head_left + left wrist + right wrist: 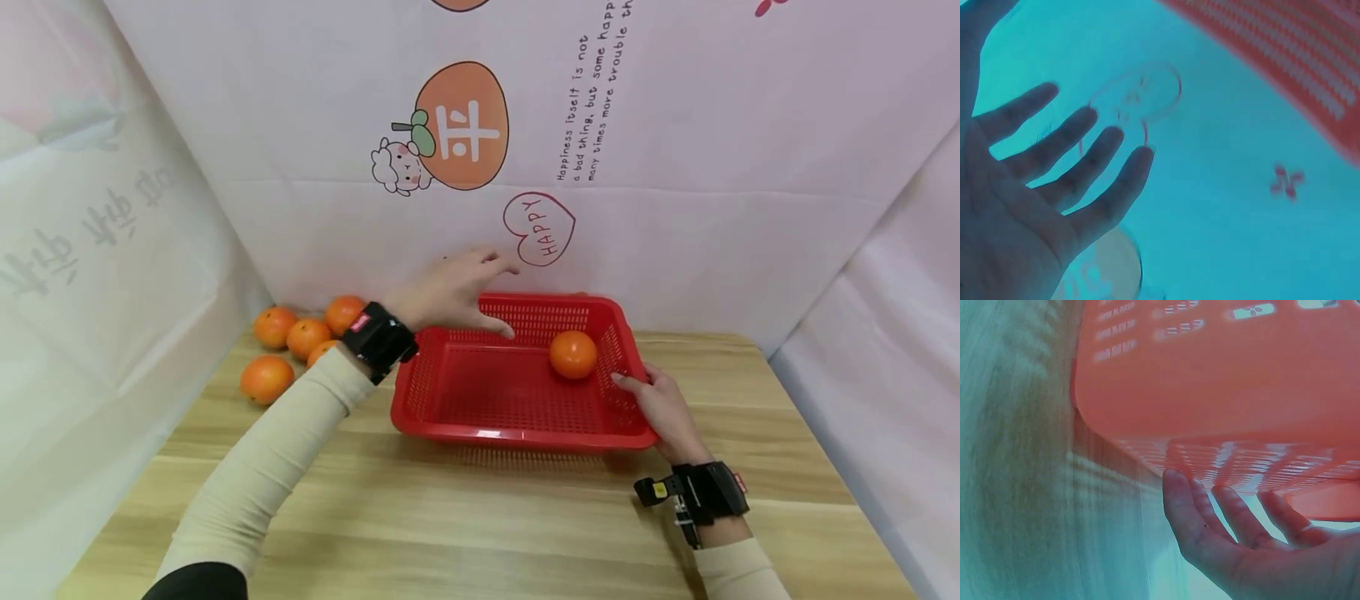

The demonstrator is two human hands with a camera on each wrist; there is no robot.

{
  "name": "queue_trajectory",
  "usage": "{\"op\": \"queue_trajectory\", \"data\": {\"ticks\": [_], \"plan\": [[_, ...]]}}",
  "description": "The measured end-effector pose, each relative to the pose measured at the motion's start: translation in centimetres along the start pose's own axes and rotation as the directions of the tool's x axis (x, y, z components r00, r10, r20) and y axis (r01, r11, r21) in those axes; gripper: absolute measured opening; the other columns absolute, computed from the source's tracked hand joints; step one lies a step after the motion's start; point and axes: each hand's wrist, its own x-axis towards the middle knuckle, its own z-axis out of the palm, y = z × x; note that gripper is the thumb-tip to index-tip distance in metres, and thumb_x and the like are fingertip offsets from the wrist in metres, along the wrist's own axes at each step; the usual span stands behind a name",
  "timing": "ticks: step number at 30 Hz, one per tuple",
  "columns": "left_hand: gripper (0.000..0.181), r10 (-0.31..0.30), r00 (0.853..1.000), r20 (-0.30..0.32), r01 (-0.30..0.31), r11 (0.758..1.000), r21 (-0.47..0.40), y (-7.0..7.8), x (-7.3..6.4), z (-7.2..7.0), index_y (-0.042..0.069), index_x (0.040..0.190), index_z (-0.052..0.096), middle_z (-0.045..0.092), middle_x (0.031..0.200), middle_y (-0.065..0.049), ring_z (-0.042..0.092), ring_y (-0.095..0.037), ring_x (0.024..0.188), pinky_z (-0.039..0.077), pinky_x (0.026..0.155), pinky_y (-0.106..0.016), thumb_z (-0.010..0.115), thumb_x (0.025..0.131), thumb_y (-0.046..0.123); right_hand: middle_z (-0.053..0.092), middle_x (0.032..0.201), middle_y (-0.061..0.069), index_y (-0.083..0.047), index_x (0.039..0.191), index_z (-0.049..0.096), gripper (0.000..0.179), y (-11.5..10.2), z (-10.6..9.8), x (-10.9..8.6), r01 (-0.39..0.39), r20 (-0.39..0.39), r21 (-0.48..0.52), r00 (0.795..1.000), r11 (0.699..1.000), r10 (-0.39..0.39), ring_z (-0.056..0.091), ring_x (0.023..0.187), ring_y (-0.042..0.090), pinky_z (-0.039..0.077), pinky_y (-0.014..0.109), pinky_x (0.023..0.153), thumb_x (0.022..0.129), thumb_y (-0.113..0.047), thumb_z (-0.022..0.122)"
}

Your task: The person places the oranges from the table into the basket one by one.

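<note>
A red plastic basket [517,437] with slotted sides stands on the wooden table, with one orange [573,355] inside near its right end. My right hand [670,414] grips the basket's right side, thumb over the rim and fingers against the outside wall; the right wrist view shows those fingers [1244,519] touching the slotted wall. Above the basket's back left part is my left hand [453,292], fingers spread and holding nothing. Its bare palm [1010,219] faces the left wrist camera.
Several loose oranges [267,379] lie on the table [450,533] left of the basket, some partly hidden by my left forearm. A printed white cloth [712,167] hangs close behind the basket. More white cloth [97,333] closes off the left side.
</note>
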Motion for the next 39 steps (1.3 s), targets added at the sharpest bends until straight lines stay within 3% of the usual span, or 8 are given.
{"op": "queue_trajectory", "data": {"ticks": [2,7,15,20,25,30,34,39], "plan": [[0.086,-0.027,0.999,-0.017,0.027,0.999,0.025,-0.8,-1.6,-0.4,0.016,0.149,0.054,0.058,0.142,-0.008,0.054,-0.026,0.130,0.052,0.110,-0.044,0.085,0.081,0.059,0.052,0.153,0.023,-0.011,0.165,0.030,0.068,0.1,0.0,0.1,-0.002,0.001,-0.001,1.000,1.000,0.002,0.070,0.115,0.021,0.063,0.037,0.094,0.108,-0.038,0.055],[0.084,-0.141,0.990,-0.003,0.141,0.990,-0.026,-3.2,-6.1,-0.9,0.018,0.151,0.051,0.049,0.154,-0.013,0.050,-0.030,0.138,0.054,0.109,-0.051,0.082,0.084,0.059,0.052,0.153,0.024,-0.012,0.166,0.028,0.069,0.1,-0.1,0.1,-0.004,0.003,-0.009,1.000,1.000,0.004,0.071,0.114,0.020,0.062,0.039,0.095,0.108,-0.039,0.055],[0.081,-0.286,0.953,-0.095,0.277,0.956,-0.097,-7.5,-12.1,-1.7,0.014,0.149,0.053,0.054,0.148,-0.012,0.055,-0.031,0.127,0.056,0.103,-0.052,0.083,0.086,0.054,0.051,0.154,0.023,-0.013,0.166,0.027,0.070,0.1,0.1,0.1,-0.015,0.011,-0.008,1.000,1.000,0.015,0.070,0.115,0.019,0.062,0.039,0.096,0.108,-0.040,0.054],[0.079,-0.332,0.937,-0.103,0.330,0.943,-0.042,-9.4,-14.4,-1.6,0.008,0.148,0.054,0.056,0.144,-0.018,0.055,-0.036,0.126,0.052,0.105,-0.057,0.081,0.088,0.052,0.051,0.154,0.022,-0.012,0.166,0.028,0.068,0.1,0.0,0.1,-0.018,-0.002,-0.011,1.000,1.000,0.018,0.070,0.114,0.019,0.062,0.037,0.096,0.109,-0.040,0.054],[0.079,-0.367,0.926,-0.092,0.368,0.930,-0.006,-11.2,-17.1,-0.3,0.003,0.143,0.057,0.059,0.138,-0.022,0.058,-0.038,0.120,0.052,0.101,-0.057,0.083,0.087,0.053,0.052,0.153,0.023,-0.011,0.165,0.028,0.069,0.0,0.0,0.2,-0.021,-0.001,-0.015,1.000,1.000,0.021,0.070,0.115,0.020,0.062,0.038,0.096,0.108,-0.041,0.054],[0.080,-0.453,0.891,-0.040,0.451,0.891,-0.045,-13.4,-19.8,1.2,0.002,0.144,0.056,0.054,0.145,-0.028,0.054,-0.045,0.127,0.048,0.104,-0.063,0.082,0.088,0.051,0.054,0.151,0.021,-0.011,0.165,0.029,0.069,0.0,0.0,0.2,-0.026,-0.003,-0.012,1.000,1.000,0.026,0.070,0.114,0.020,0.063,0.038,0.095,0.108,-0.041,0.054],[0.079,-0.501,0.865,0.007,0.501,0.865,-0.037,-15.1,-21.0,2.2,-0.002,0.143,0.056,0.052,0.146,-0.031,0.059,-0.044,0.120,0.051,0.099,-0.061,0.084,0.087,0.047,0.055,0.150,0.020,-0.011,0.166,0.028,0.069,0.0,-0.1,0.3,-0.023,-0.005,-0.012,1.000,1.000,0.023,0.071,0.113,0.018,0.062,0.038,0.096,0.108,-0.040,0.054],[0.080,-0.533,0.846,0.016,0.533,0.843,-0.069,-16.6,-22.4,3.6,-0.005,0.141,0.055,0.054,0.143,-0.031,0.063,-0.045,0.116,0.052,0.096,-0.061,0.087,0.084,0.042,0.055,0.150,0.021,-0.010,0.165,0.029,0.068,-0.1,0.0,0.1,-0.022,-0.002,-0.015,1.000,1.000,0.022,0.071,0.113,0.019,0.062,0.039,0.096,0.109,-0.039,0.054]]}}
